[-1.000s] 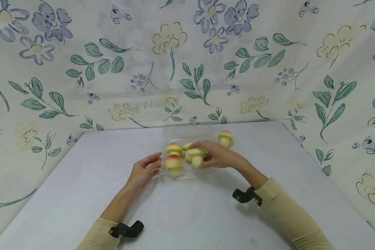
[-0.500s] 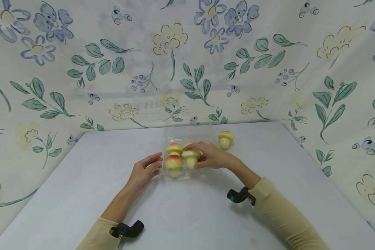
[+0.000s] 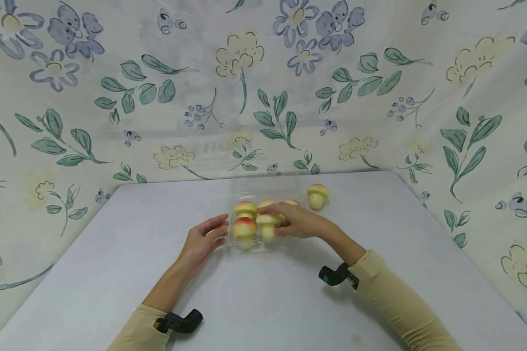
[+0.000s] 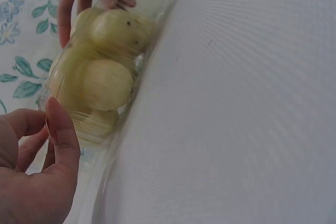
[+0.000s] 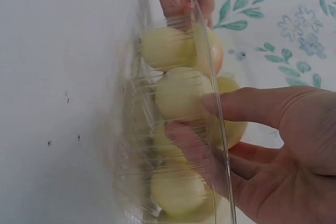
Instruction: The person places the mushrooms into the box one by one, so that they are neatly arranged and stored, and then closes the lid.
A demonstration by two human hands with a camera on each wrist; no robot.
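Note:
My right hand (image 3: pixel 296 220) pinches a pale yellow toy mushroom (image 3: pixel 268 230), cap up, low inside a clear plastic box (image 3: pixel 263 186). In the right wrist view, its thumb (image 5: pixel 249 103) and fingers straddle the box's clear wall (image 5: pixel 226 156). To the left of the held one stand a red-topped mushroom (image 3: pixel 244 227) and another mushroom (image 3: pixel 245 208) behind it. My left hand (image 3: pixel 199 243) has its fingers loosely extended at the box's left side; the left wrist view shows fingertips (image 4: pixel 54 107) right at the rim.
Outside the box, to its right, one more mushroom (image 3: pixel 317 196) stands upright on the white table (image 3: pixel 254 302). Further mushrooms in the box are partly hidden behind my right hand. A floral cloth (image 3: pixel 263 97) hangs along the table's back and sides.
My right hand has moved left and slightly down with the mushroom, bringing it beside the red-topped one. Mushrooms behind the hand show more now. The left hand stays in place.

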